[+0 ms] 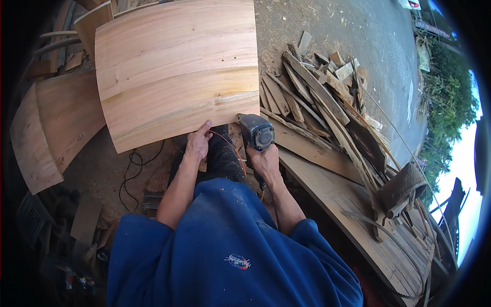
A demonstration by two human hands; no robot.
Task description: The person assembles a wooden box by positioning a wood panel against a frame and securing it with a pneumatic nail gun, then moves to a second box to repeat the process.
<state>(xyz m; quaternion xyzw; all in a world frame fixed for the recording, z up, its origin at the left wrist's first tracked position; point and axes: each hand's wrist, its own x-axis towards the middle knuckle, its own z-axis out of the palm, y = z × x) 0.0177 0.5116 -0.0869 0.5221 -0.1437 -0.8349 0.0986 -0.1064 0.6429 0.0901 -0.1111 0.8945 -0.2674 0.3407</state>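
Note:
A wide wooden panel (pixel 179 66), made of pale boards joined side by side, lies in front of me. My left hand (pixel 198 143) grips its near edge, with some of the fingers hidden. My right hand (pixel 264 162) is wrapped around the handle of a dark nail gun (pixel 257 132). The tool's nose is at the panel's near right corner; whether it presses on the wood I cannot tell. An orange hose (pixel 262 195) shows below the handle.
Another curved wooden panel (pixel 61 117) leans at the left. Scrap wood (pixel 322 97) is heaped on the right, beside a long board surface (pixel 332 189). A black cable (pixel 132 166) loops over the ground at left. Paved ground (pixel 378 41) stretches beyond the heap.

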